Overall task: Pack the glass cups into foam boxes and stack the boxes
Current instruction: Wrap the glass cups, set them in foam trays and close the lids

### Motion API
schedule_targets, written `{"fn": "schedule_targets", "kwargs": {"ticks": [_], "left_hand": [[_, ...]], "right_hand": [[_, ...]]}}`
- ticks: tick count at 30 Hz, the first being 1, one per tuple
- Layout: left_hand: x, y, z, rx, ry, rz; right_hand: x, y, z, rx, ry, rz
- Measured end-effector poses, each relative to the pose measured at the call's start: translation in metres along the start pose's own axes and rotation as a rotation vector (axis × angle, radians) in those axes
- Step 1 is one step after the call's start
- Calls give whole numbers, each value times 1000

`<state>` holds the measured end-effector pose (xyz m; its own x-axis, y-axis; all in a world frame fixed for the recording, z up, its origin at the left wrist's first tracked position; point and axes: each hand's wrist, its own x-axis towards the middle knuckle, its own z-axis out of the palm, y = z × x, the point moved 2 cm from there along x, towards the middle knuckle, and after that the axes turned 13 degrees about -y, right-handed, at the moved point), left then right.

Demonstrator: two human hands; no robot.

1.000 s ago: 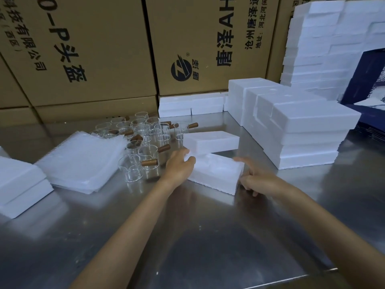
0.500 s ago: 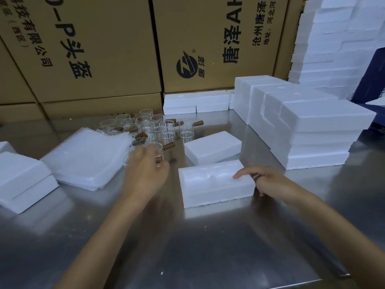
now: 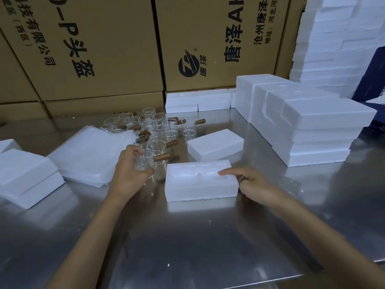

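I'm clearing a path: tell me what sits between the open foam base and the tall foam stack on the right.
In the head view, the foam lid lies on the steel table between the open foam base and the stack.

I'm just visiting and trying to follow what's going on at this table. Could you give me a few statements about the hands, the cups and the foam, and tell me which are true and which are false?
1. The left hand grips a glass cup with a wooden handle. True.
2. The open foam tray in front of the person already holds a cup. False: its hollows show no cup.
3. The right hand rests on the right end of that tray, a finger lying on top. True.
4. The foam lid sits closed on the tray. False: it lies apart on the metal table, just behind the tray.
5. The other cups stand at the back, before the cardboard boxes. True.
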<state>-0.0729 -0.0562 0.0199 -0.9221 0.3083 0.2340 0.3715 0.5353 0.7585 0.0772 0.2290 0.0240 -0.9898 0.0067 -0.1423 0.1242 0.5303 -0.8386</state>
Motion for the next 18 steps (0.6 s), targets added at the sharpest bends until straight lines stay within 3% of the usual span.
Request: {"fn": "schedule_targets", "kwargs": {"ticks": [2,7,9,12,18], "left_hand": [[-7,12,-3,-89,45,35],[-9,57,-7,-362,55,60],[-7,75,0,-513,-13,29],[-6,100,21,-685,-84,-3],[-8,114,47,-765,-199,32]], "right_hand": [[2,-1,3,10,39,-23],[-2,-27,3,-32,451,-200],[3,-45,13,73,399,-283],[13,-69,45,183,176,-321],[27,-68,73,220,553,-417]]}}
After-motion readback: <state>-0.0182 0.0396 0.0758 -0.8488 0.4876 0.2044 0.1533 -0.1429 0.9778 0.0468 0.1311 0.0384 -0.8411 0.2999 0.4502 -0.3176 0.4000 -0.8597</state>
